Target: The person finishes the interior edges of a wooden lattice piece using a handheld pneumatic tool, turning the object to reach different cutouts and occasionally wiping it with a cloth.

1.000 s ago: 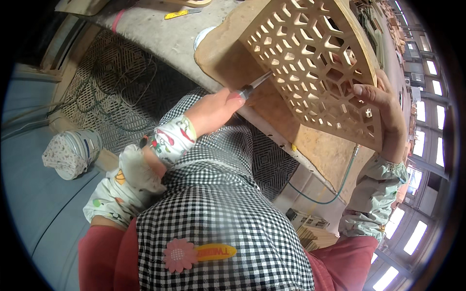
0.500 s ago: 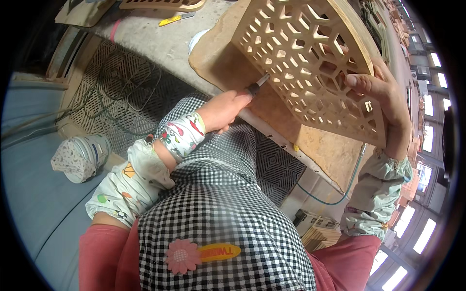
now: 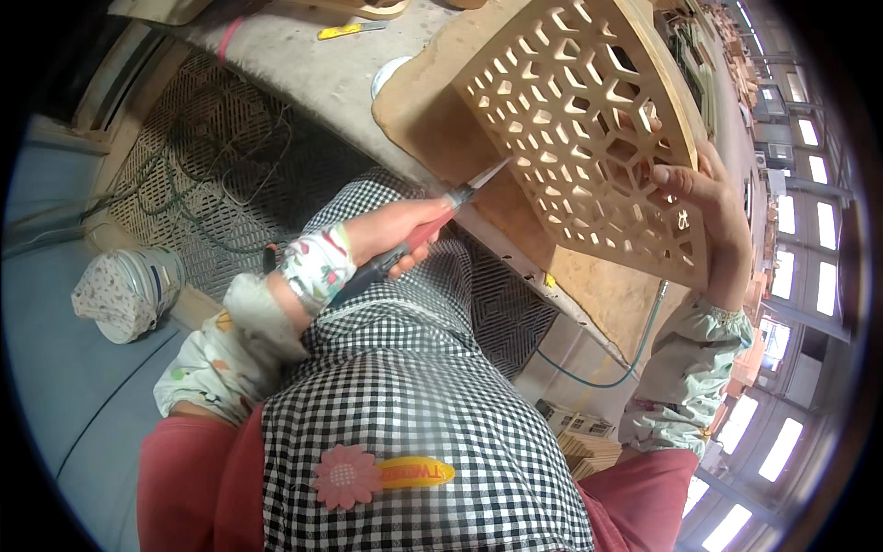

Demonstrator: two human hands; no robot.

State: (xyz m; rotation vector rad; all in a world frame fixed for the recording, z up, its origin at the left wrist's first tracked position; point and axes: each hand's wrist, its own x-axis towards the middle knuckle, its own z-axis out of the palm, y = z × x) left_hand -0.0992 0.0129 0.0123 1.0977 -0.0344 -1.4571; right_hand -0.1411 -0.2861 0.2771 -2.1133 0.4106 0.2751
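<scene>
My left hand (image 3: pixel 409 230) is wrapped round a slim handheld tool (image 3: pixel 386 261) with a red and dark grey handle. Its tapered, pointed metal tip (image 3: pixel 490 172) reaches up to the near-left edge of a wooden lattice panel; whether it touches is hard to tell. The panel (image 3: pixel 589 152) is pierced with many angular holes and stands tilted up on a brown board (image 3: pixel 423 97). At the panel's right side my right hand (image 3: pixel 704 198) grips it, thumb on the face towards me and fingers behind, partly seen through the holes.
A yellow cutter knife (image 3: pixel 342 31) lies on the grey worktable (image 3: pixel 303 69), near a white round thing (image 3: pixel 386 74) partly under the board. A green hose (image 3: pixel 635 363) hangs off the front edge. A cloth-covered bucket (image 3: pixel 129 293) and cables (image 3: pixel 179 189) are at left.
My left hand has drawn back down and left, so the tool's tip, which was at the panel's holes, shows more fully. The panel stays in my right hand; the whole view has shifted slightly.
</scene>
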